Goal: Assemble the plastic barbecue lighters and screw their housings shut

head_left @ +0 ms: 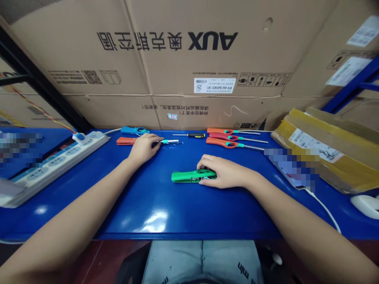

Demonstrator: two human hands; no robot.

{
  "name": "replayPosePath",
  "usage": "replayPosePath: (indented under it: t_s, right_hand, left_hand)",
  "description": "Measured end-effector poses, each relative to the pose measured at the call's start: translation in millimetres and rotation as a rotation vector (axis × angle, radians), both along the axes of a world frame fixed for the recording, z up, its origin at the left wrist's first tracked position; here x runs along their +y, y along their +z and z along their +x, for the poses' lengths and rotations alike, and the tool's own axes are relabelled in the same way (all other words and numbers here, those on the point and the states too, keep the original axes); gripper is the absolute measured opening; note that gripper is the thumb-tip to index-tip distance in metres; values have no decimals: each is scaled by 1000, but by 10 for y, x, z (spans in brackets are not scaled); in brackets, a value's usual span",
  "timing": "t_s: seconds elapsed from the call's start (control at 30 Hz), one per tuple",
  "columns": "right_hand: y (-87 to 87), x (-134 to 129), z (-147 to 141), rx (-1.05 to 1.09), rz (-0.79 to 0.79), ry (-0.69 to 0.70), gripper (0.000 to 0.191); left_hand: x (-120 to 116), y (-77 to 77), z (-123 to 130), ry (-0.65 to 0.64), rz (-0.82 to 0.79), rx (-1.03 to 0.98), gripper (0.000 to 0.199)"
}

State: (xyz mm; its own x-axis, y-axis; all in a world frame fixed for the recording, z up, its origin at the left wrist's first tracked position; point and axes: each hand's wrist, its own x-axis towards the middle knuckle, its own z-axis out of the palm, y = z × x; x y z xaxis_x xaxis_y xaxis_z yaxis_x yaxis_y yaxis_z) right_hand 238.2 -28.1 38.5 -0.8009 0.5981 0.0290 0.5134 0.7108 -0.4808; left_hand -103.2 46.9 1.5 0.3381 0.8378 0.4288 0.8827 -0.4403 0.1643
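My right hand [220, 171] grips the right end of a green lighter casing [185, 176], which lies on the blue table; small parts show inside the casing near my fingertips. Further back on the left, my left hand [145, 148] rests with bent fingers over a red-orange lighter piece [126, 141]. A metal tube with a teal collar [165, 141] sticks out to the right of those fingers. What the left fingers hold, if anything, is hidden. Behind that hand lies a blue lighter piece [133, 130].
A screwdriver [196, 135] lies at the back middle. Right of it are several lighters [220, 136] with long metal tubes, then a phone [288, 169] with a cable and a taped carton [334, 157]. A white power strip [59, 161] stands at the left.
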Motion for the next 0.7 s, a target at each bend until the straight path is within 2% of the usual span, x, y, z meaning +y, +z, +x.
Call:
replayPosePath:
  t_s: [0.1, 0.23, 0.27, 0.33, 0.47, 0.57, 0.7]
  right_hand:
    - [-13, -6, 0, 41, -74, 19, 29]
    - [-5, 18, 20, 66, -155, 5, 30]
    - [0, 33, 30, 73, -172, 4, 28]
    - [6, 75, 54, 92, -172, -2, 24]
    - [-45, 186, 103, 82, -45, -118, 25]
    - [-114, 250, 127, 7, 95, -228, 18]
    - [-70, 255, 174, 2, 255, -331, 21]
  left_hand:
    - [-36, -23, 83, 32, 29, -11, 43]
    - [-176, 104, 239, 11, 81, -33, 46]
    - [-231, 152, 296, -80, 84, -53, 42]
    - [-357, 242, 428, -291, -7, -107, 35]
    - [-605, 344, 665, -468, -225, -102, 40]
    - [-710, 383, 736, -498, -354, 19, 57]
    - [-740, 454, 723, -492, -381, 150, 76]
